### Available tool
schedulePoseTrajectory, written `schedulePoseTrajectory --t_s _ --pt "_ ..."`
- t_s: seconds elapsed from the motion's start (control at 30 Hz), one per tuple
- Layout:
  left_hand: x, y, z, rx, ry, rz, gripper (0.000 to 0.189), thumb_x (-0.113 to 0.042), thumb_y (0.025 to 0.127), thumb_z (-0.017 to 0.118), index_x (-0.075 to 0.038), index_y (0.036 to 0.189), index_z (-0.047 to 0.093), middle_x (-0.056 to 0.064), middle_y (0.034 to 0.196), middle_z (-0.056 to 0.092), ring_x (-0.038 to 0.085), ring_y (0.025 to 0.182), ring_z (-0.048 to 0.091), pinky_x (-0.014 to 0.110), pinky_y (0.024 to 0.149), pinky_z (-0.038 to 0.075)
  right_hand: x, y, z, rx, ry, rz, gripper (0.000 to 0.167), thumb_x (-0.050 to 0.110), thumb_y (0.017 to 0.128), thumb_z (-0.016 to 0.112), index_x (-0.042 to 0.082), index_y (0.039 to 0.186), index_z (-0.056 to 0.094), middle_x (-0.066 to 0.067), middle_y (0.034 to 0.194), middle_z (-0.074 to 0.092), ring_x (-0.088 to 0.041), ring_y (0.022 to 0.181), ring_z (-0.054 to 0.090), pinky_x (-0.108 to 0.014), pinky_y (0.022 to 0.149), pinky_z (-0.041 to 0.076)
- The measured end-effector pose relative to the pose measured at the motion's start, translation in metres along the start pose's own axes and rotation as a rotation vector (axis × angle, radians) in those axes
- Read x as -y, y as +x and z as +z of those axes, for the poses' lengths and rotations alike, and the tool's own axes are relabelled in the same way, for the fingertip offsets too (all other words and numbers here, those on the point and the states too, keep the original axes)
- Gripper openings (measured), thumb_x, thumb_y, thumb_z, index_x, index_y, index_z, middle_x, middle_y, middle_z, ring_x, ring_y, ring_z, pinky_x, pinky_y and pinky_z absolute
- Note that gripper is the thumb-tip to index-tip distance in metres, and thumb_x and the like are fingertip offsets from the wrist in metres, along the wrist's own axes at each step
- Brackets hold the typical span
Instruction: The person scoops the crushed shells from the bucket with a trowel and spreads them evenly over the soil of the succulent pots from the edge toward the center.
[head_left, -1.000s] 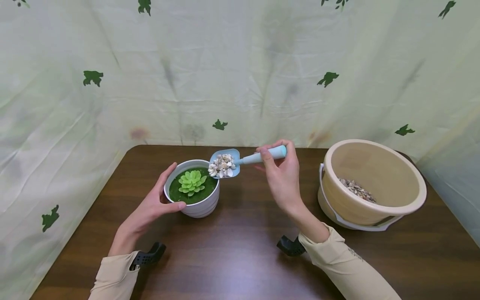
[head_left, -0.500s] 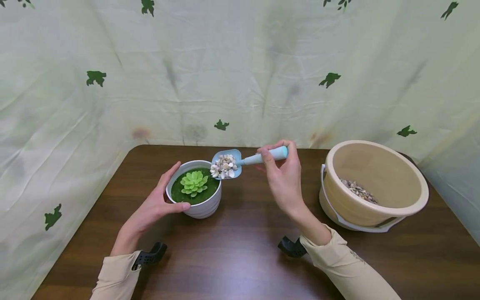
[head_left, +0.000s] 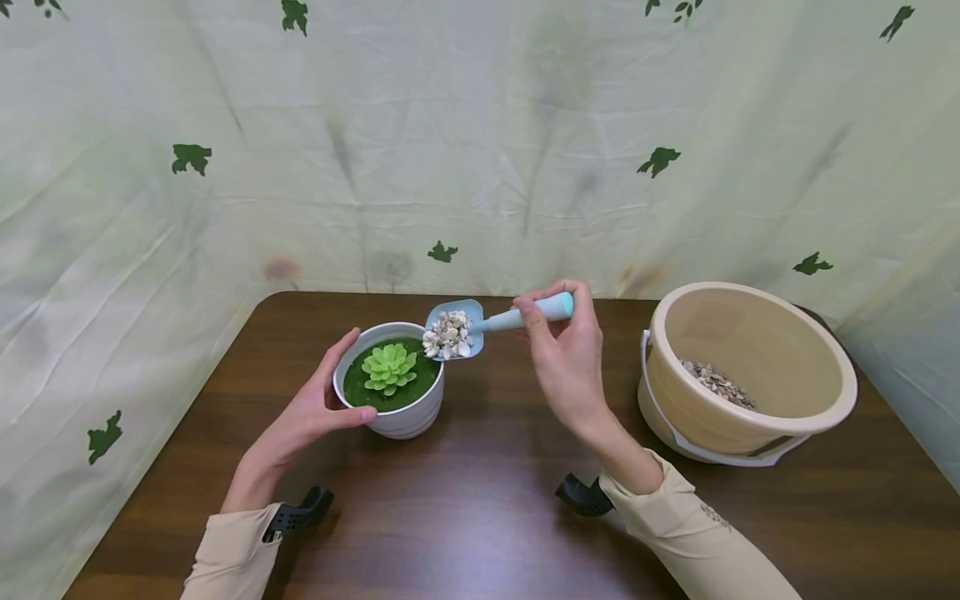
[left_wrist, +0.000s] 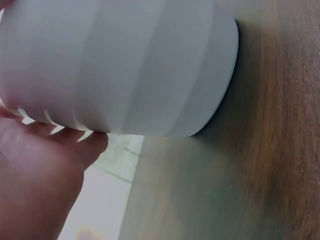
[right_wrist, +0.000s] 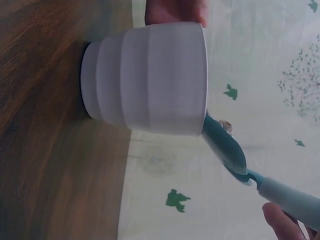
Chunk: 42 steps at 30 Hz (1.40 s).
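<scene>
My left hand (head_left: 311, 400) grips a white ridged flower pot (head_left: 408, 417) by its left side, thumb at the front rim and fingers behind. Green moss-like filling and a light green succulent (head_left: 389, 369) are inside the pot. In my right hand (head_left: 566, 358) is the handle of a light blue scoop (head_left: 476, 312), held between thumb and fingers. Small pale shells or pebbles (head_left: 447, 335) are heaped in its blade. The right wrist view shows the scoop (right_wrist: 225, 145) tilted, its tip at the pot's rim. In the left wrist view the pot (left_wrist: 130, 65) stands on the table.
A beige bucket (head_left: 750, 333) with a lowered grey handle stands at the right, small shells or gravel (head_left: 717, 384) at its bottom. The dark wooden table (head_left: 465, 517) ends at a pale leaf-patterned curtain (head_left: 480, 150) behind.
Both hands, the pot and the scoop keep nearly the same places. The whole view shifts slightly. The heap of shells stays on the scoop.
</scene>
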<state>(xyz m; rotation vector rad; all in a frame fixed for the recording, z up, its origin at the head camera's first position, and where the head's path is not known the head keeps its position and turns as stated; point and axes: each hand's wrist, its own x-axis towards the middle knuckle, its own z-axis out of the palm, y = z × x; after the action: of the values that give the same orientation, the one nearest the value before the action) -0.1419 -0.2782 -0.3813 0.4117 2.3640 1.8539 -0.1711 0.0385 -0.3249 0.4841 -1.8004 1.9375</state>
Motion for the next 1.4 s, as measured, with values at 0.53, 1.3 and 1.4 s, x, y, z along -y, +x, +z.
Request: schedulePoseTrajectory --t_s 0.53,1.3,1.4 --pt "-0.004 0.002 0.008 -0.096 0.244 0.002 0.105 -0.019 0.074 0.086 -0.023 0.157 0.021 0.009 0.151 0.022 0.028 0.133 0.029 0.047 0.101 0.029 0.017 -0.004 0.003 0.002 -0.053 -0.055 0.024 0.0 0.093 0.065 -0.008 0.104 0.045 -0.018 0.099 0.065 -0.031 0.086 0.065 -0.034 0.07 0.057" --pt "0.0 0.002 0.008 -0.017 0.011 0.006 0.098 -0.006 0.083 0.074 -0.021 0.158 0.013 0.014 0.152 0.025 0.032 0.128 0.036 0.019 0.092 0.041 0.005 -0.002 0.0 0.004 -0.072 -0.094 0.026 0.007 0.093 0.067 -0.003 0.105 0.046 -0.011 0.099 0.067 -0.021 0.086 0.066 -0.035 0.07 0.057" --pt "-0.001 0.002 0.007 -0.024 0.009 0.017 0.1 -0.006 0.082 0.075 -0.026 0.158 0.013 0.013 0.152 0.025 0.031 0.128 0.036 0.02 0.092 0.041 0.005 -0.002 -0.001 0.001 -0.077 -0.096 0.026 0.008 0.093 0.068 -0.003 0.105 0.047 -0.013 0.099 0.067 -0.021 0.085 0.065 -0.035 0.07 0.057"
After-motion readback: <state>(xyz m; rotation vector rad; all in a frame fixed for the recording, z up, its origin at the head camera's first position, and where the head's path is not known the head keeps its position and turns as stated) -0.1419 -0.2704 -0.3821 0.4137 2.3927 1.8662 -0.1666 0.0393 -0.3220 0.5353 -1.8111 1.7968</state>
